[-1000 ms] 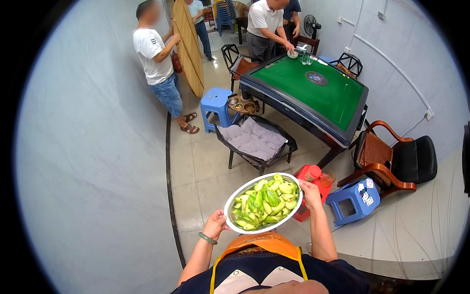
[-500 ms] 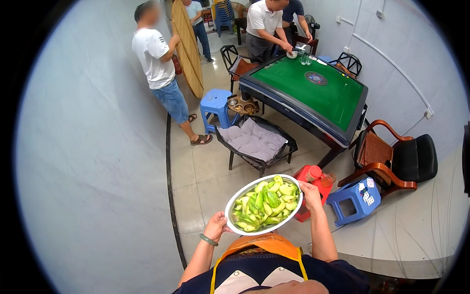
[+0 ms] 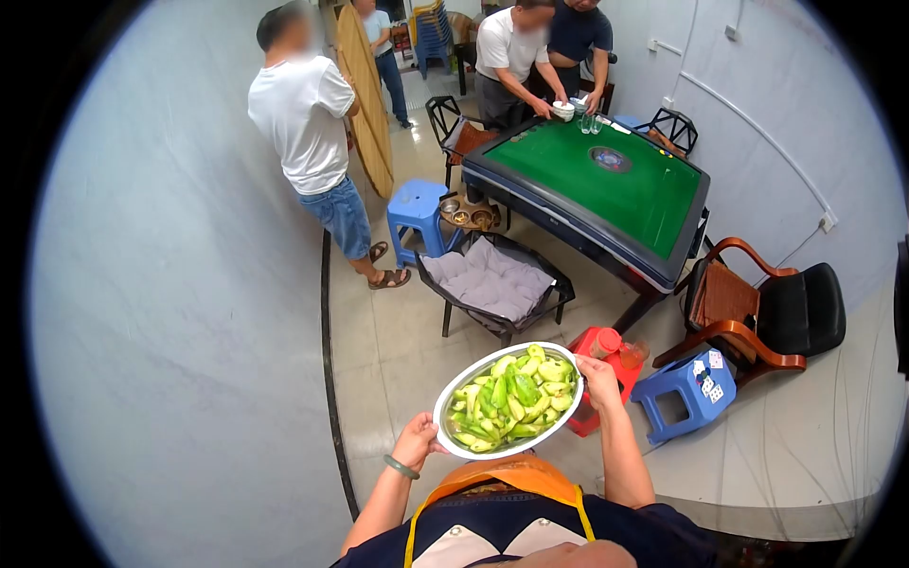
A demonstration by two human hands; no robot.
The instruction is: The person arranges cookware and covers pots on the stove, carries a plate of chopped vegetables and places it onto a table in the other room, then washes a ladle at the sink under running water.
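Note:
I carry a round basin (image 3: 492, 455) with a white rim and a metal-looking inside in front of my waist. Cut pieces of a green vegetable or fruit (image 3: 516, 398) fill it. My left hand (image 3: 417, 442), with a green bangle at the wrist, is closed on the basin's left rim. On the opposite side my right hand (image 3: 597, 379) grips the right rim, fingers partly hidden beneath it. Behind the right hand stands a red stool (image 3: 585, 423) with a red-lidded jar (image 3: 603, 342) on it.
Ahead is a green-topped game table (image 3: 568, 170); two people handle bowls (image 3: 563, 111) at its far end. A cushioned chair (image 3: 492, 279) and blue stool (image 3: 417, 204) stand before me. One person holds a wooden board (image 3: 364, 104). Right: an armchair (image 3: 805, 308) and another blue stool (image 3: 677, 383).
The person in the white T-shirt has turned more toward the wooden board. At the far end of the table, bowls have been lifted and the person in dark clothing leans in. My grip stays the same.

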